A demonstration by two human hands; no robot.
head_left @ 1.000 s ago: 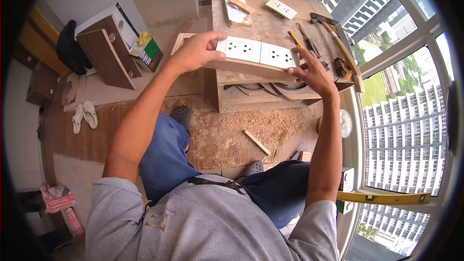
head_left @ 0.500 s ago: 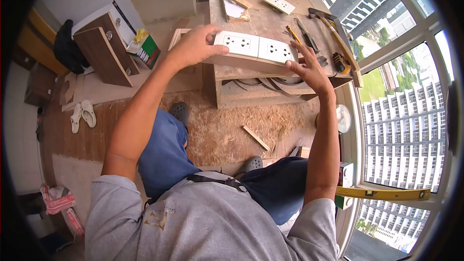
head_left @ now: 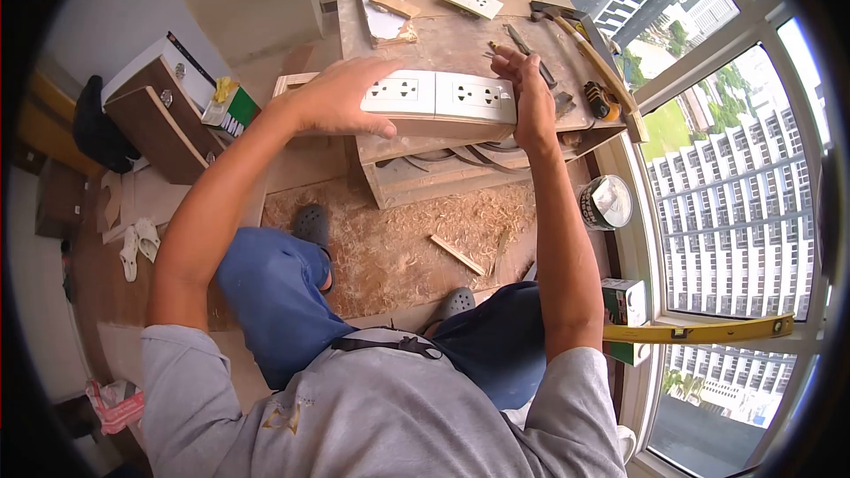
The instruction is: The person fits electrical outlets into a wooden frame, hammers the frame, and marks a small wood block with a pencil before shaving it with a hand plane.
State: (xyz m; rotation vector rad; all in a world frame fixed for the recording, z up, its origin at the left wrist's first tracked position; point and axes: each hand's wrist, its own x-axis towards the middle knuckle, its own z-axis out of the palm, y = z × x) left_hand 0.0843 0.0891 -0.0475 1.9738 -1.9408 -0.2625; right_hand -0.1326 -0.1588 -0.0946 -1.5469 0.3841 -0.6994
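A long wooden box [head_left: 443,127] sits level before me at the bench's near edge, with two white outlet plates, a left one [head_left: 403,104] and a right one [head_left: 478,111], side by side on its top. My left hand [head_left: 341,96] wraps its left end, thumb along the front side and fingers over the back. At the right end my right hand [head_left: 533,104] presses its palm side against the box, fingers pointing up and away. Beyond those fingertips lies a pencil [head_left: 492,54], partly hidden.
On the workbench [head_left: 434,40] lie another outlet plate [head_left: 472,0], a white box with wood scraps [head_left: 387,18], a chisel-like tool [head_left: 522,42], a hammer [head_left: 584,40] and a tape measure [head_left: 602,102]. A yellow level [head_left: 699,333] juts out at right. Shavings [head_left: 390,248] cover the floor.
The view has shifted, and the box sits lower and further left in it. My left hand now covers more of the left plate. My right hand has turned from a fingertip hold to palm against the end.
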